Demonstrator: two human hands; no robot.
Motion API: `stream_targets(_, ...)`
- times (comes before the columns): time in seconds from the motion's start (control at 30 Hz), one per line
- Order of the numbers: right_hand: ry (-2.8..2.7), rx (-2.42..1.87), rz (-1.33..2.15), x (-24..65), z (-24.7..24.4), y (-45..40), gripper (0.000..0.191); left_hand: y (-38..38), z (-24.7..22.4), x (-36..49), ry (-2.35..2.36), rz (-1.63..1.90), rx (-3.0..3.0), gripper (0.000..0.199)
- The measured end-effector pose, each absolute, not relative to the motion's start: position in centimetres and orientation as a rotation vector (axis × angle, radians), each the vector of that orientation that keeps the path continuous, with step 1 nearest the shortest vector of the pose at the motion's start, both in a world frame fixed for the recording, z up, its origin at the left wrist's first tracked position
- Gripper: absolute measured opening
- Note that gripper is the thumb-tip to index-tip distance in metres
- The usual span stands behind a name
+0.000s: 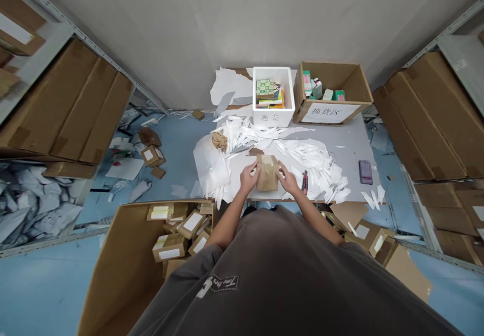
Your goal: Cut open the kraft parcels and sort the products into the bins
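Observation:
A small brown cardboard box [267, 173], with shiny tape across its top, is at the near edge of the table in front of me. My left hand [249, 175] grips its left side, fingers curled against the cardboard. On the opposite side my right hand [288, 177] holds the box's right edge between thumb and fingers. Just right of that hand lies a red and black cutter-like tool [304, 182]. White paper strips [315, 164] are heaped beyond it, and a brown scrap [256, 152] lies behind the box.
On the table [350, 162] stand a white bin [273, 119] with booklets and a labelled carton [333, 114] holding small boxes. A phone-like item [365, 172] lies at the right. Below left, a large open carton [113, 255] contains several parcels. Shelves with cartons [68, 104] flank both sides.

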State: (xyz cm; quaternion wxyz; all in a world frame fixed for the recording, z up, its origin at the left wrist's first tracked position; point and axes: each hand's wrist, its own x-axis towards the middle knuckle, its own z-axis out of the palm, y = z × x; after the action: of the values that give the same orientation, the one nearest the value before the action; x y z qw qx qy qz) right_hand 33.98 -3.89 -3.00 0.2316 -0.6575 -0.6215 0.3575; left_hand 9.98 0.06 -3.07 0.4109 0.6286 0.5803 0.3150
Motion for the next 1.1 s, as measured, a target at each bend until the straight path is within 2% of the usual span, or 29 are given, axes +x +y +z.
stream_targets(0.07,-1.645,-1.861,1.005,33.7,-2.1,-2.0,0.075,1.6,-2.6,10.7,1.441,0.844,1.492,0.062)
stream_targets(0.2,-1.598,-1.954,1.121,32.8,-2.5,0.3,0.069,3.3,-3.3,11.9,1.402,0.647,1.358,0.074)
stream_targets(0.3,-1.572,-1.892,1.097,33.2,-3.6,0.0,0.068,3.0,-3.9,11.7,1.426,0.609,1.405,0.075)
stream_targets(0.4,-1.503,-1.828,1.033,34.2,-4.6,-2.0,0.075,1.6,-4.0,11.0,1.412,0.655,1.584,0.076)
stream_targets(0.57,-1.665,-1.757,1.107,33.7,-5.7,-6.4,0.098,-0.9,-3.5,10.6,1.196,0.452,1.785,0.101)
stream_targets(0.73,-1.630,-1.758,0.933,32.9,-4.1,-6.9,0.080,-1.3,-1.8,10.8,1.392,0.581,1.672,0.087)
stream_targets(0.87,-1.583,-1.664,0.882,33.1,-3.1,-3.8,0.079,0.2,-1.5,11.3,1.524,0.796,1.475,0.081)
stream_targets(1.1,-1.763,-1.931,1.115,31.1,-6.3,-1.0,0.070,1.5,-5.2,13.1,1.637,0.358,1.265,0.075)
